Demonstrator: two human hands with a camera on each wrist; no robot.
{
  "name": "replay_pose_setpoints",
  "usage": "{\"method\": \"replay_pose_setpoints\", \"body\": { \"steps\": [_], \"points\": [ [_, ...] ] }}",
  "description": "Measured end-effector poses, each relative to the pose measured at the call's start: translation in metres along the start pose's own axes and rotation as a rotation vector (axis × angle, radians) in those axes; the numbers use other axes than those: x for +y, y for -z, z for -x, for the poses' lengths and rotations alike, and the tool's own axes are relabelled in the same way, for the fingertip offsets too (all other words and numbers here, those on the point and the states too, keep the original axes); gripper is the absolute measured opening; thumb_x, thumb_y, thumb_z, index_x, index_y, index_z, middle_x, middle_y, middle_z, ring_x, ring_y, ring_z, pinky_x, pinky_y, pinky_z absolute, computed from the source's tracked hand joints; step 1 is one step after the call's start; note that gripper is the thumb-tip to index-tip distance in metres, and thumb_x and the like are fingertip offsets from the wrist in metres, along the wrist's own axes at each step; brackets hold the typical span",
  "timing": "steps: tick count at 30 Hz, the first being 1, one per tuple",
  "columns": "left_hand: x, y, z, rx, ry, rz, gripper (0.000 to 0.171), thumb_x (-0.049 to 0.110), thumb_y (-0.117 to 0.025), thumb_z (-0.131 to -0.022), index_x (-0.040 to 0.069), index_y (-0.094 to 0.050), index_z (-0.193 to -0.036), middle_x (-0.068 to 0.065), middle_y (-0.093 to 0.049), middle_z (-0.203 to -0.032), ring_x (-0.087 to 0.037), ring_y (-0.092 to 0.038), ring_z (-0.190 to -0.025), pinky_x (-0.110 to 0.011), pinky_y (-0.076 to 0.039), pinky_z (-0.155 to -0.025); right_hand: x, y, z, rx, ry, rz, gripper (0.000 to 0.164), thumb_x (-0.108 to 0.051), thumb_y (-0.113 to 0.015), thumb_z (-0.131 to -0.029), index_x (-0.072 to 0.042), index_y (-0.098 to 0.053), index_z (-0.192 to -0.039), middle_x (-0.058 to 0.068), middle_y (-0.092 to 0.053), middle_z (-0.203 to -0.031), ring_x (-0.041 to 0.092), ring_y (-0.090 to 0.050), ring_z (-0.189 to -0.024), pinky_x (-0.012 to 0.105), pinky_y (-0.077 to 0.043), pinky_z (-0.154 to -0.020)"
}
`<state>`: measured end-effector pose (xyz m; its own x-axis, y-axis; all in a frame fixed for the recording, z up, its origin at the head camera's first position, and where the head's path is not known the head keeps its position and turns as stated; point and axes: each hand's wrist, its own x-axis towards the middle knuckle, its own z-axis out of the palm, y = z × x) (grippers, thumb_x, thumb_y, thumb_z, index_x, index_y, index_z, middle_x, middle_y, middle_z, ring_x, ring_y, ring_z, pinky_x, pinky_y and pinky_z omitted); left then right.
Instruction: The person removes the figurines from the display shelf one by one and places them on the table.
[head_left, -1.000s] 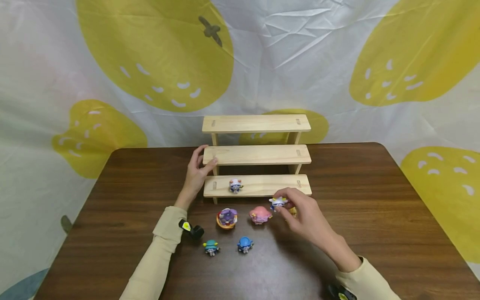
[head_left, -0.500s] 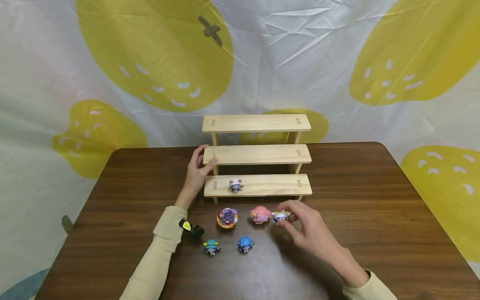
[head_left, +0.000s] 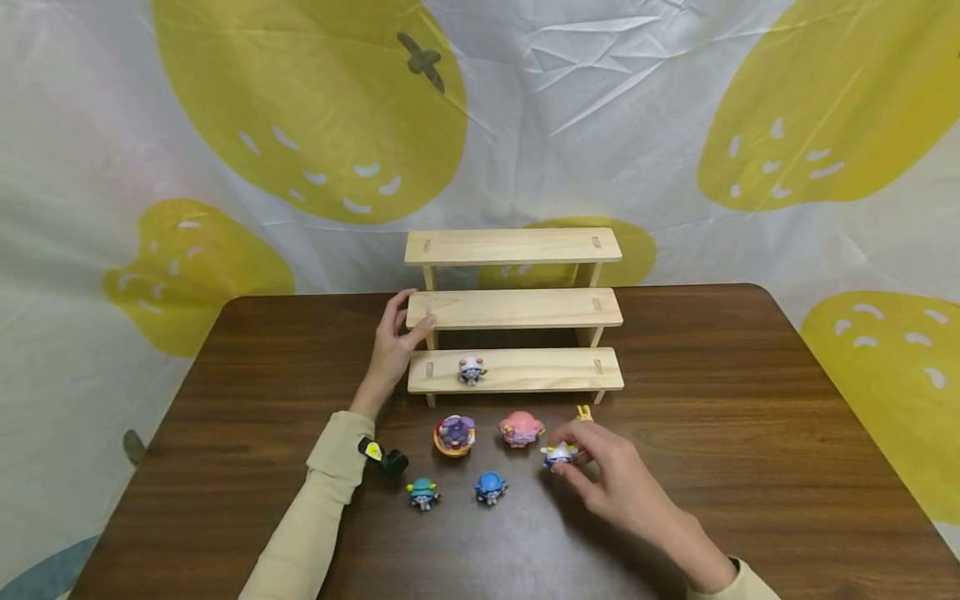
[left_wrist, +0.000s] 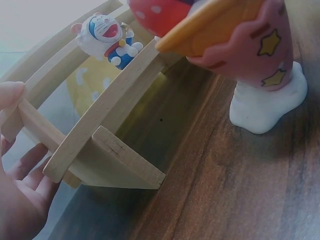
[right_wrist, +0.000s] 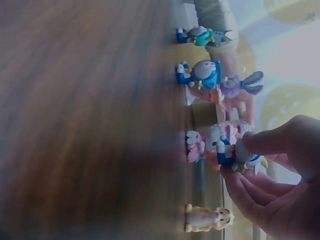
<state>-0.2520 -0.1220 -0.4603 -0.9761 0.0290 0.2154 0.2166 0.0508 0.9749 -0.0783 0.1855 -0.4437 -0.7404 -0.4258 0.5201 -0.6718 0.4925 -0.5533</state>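
My left hand [head_left: 390, 348] grips the left end of the wooden three-step display stand [head_left: 517, 310] at its middle step, thumb on top. On the lowest step sits a white-hooded Doraemon figurine [head_left: 471, 372]. My right hand [head_left: 618, 471] pinches another small figurine [head_left: 558, 454], white-capped with yellow horns and a blue body; the right wrist view has this blue-and-white figurine [right_wrist: 227, 155] held off the table between thumb and fingers. Just left of that hand stands a pink figurine [head_left: 521, 429]. A yellow long-eared figurine [right_wrist: 207, 218] is partly hidden behind my right hand in the head view.
A purple figurine in a cone-like cup [head_left: 454, 436] stands before the stand. Nearer are a teal-capped figurine [head_left: 423, 493] and a blue-capped one [head_left: 491, 488]. The brown table [head_left: 735, 400] meets a fruit-print curtain [head_left: 540, 108] at the back.
My right hand has carried the white-capped figurine from near the lowest step toward the front of the table. The yellow figurine's ears now show behind it. My left hand stays put.
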Motion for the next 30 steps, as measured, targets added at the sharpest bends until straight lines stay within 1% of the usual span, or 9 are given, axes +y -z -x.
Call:
{"method": "replay_pose_setpoints", "body": {
  "steps": [3,7,11,18,22,25,28,30],
  "points": [
    [0.000,0.000,0.000,0.001,0.005,0.006,0.058,0.009,-0.064,-0.099,0.011,-0.040,-0.151,-0.022,-0.060,-0.127,-0.005,-0.060,-0.094,-0.030,-0.051,-0.085,0.001,-0.002,0.003,-0.009,-0.015,0.014,0.036,0.007,-0.081,-0.077,-0.013,-0.067,-0.103,-0.005,-0.068,-0.095,0.006,-0.063,-0.080,0.028,-0.057,-0.068],
    [0.001,-0.001,0.000,0.006,0.001,-0.004,0.058,0.009,-0.065,-0.099,0.009,-0.040,-0.151,-0.022,-0.061,-0.126,-0.005,-0.060,-0.093,-0.030,-0.052,-0.085,0.004,-0.006,0.009,-0.042,-0.039,0.024,0.035,0.007,-0.082,-0.075,-0.013,-0.067,-0.100,-0.005,-0.067,-0.093,0.004,-0.062,-0.078,0.025,-0.056,-0.067],
    [0.000,0.000,0.000,0.007,-0.004,-0.009,0.060,0.009,-0.065,-0.099,0.006,-0.038,-0.152,-0.023,-0.061,-0.126,-0.004,-0.060,-0.093,-0.028,-0.052,-0.084,0.006,-0.010,0.013,-0.075,-0.056,0.010,0.035,0.007,-0.082,-0.075,-0.013,-0.066,-0.098,-0.005,-0.066,-0.091,0.004,-0.061,-0.078,0.025,-0.056,-0.066],
    [0.000,-0.001,0.000,0.014,-0.002,-0.003,0.059,0.009,-0.065,-0.099,0.005,-0.039,-0.152,-0.024,-0.061,-0.125,-0.003,-0.061,-0.092,-0.025,-0.051,-0.081,0.007,-0.014,0.016,-0.083,-0.061,0.017,0.035,0.006,-0.082,-0.075,-0.014,-0.065,-0.097,-0.005,-0.066,-0.091,0.005,-0.062,-0.080,0.024,-0.057,-0.067],
    [0.000,-0.001,0.000,0.024,-0.008,0.000,0.058,0.008,-0.065,-0.099,0.004,-0.040,-0.151,-0.025,-0.061,-0.124,-0.004,-0.061,-0.092,-0.024,-0.051,-0.081,0.008,-0.014,0.016,-0.084,-0.062,0.023,0.036,0.006,-0.082,-0.075,-0.014,-0.065,-0.099,-0.005,-0.066,-0.091,0.006,-0.063,-0.082,0.025,-0.057,-0.068],
    [0.001,-0.001,0.001,0.024,-0.012,0.007,0.058,0.009,-0.065,-0.098,0.004,-0.041,-0.150,-0.023,-0.062,-0.124,-0.005,-0.061,-0.093,-0.024,-0.051,-0.081,0.008,-0.013,0.016,-0.083,-0.051,0.050,0.036,0.004,-0.083,-0.075,-0.014,-0.065,-0.101,-0.006,-0.067,-0.093,0.006,-0.063,-0.082,0.027,-0.057,-0.069],
    [0.000,-0.001,0.001,0.020,-0.027,0.010,0.058,0.012,-0.066,-0.098,0.006,-0.042,-0.150,-0.020,-0.063,-0.122,-0.006,-0.061,-0.093,-0.026,-0.052,-0.081,0.007,-0.011,0.014,-0.084,-0.038,0.074,0.037,0.002,-0.084,-0.074,-0.013,-0.067,-0.103,-0.005,-0.069,-0.096,0.007,-0.064,-0.084,0.030,-0.057,-0.072],
    [-0.002,-0.001,0.001,0.019,-0.043,0.015,0.058,0.017,-0.068,-0.097,0.009,-0.043,-0.149,-0.016,-0.064,-0.120,-0.006,-0.061,-0.092,-0.027,-0.052,-0.081,0.006,-0.009,0.012,-0.088,-0.042,0.077,0.037,0.002,-0.084,-0.074,-0.011,-0.067,-0.105,-0.003,-0.070,-0.098,0.009,-0.066,-0.086,0.032,-0.058,-0.075]
  ]
}}
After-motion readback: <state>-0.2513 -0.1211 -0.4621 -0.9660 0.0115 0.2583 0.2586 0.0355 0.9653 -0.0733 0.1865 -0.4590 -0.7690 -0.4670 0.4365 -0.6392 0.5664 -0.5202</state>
